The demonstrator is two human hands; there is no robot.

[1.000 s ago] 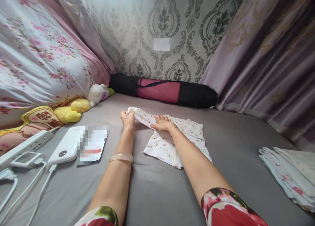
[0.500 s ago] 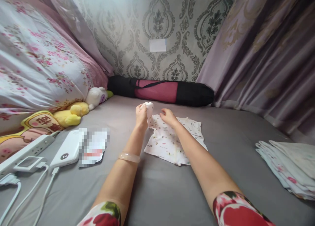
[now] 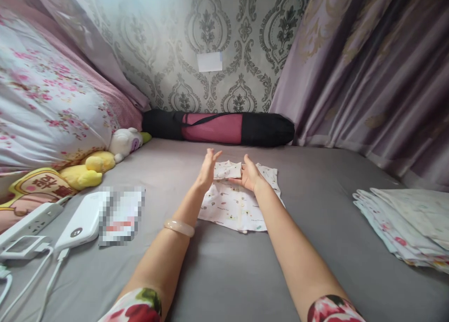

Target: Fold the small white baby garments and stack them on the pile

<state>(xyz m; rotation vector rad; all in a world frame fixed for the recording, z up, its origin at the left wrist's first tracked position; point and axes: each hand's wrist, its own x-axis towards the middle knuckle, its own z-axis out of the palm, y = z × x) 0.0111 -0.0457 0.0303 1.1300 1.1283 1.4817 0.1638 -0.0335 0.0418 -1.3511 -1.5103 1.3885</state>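
A small white baby shirt [image 3: 231, 205] with a scattered print lies flat on the grey sheet in front of me. One sleeve [image 3: 227, 170] is folded inward across its upper part. My left hand [image 3: 206, 170] is open at the fold's left edge, thumb and fingers apart. At the sleeve's right end, my right hand [image 3: 250, 173] is also open, its thumb raised and its fingers reaching left against the cloth. The hands partly cover the shirt's left edge and upper right.
Folded cloths [image 3: 403, 224] are stacked at right. At left lie a white power bank [image 3: 82, 221], a blurred-out packet [image 3: 122, 217], a power strip [image 3: 31, 221] with cables, and plush toys [image 3: 87, 170]. A black and pink rolled bag [image 3: 212, 127] lies along the wall.
My left hand has let go of the sleeve, which now lies folded across the shirt. My right hand has turned to the sleeve's end. The view has shifted slightly right.
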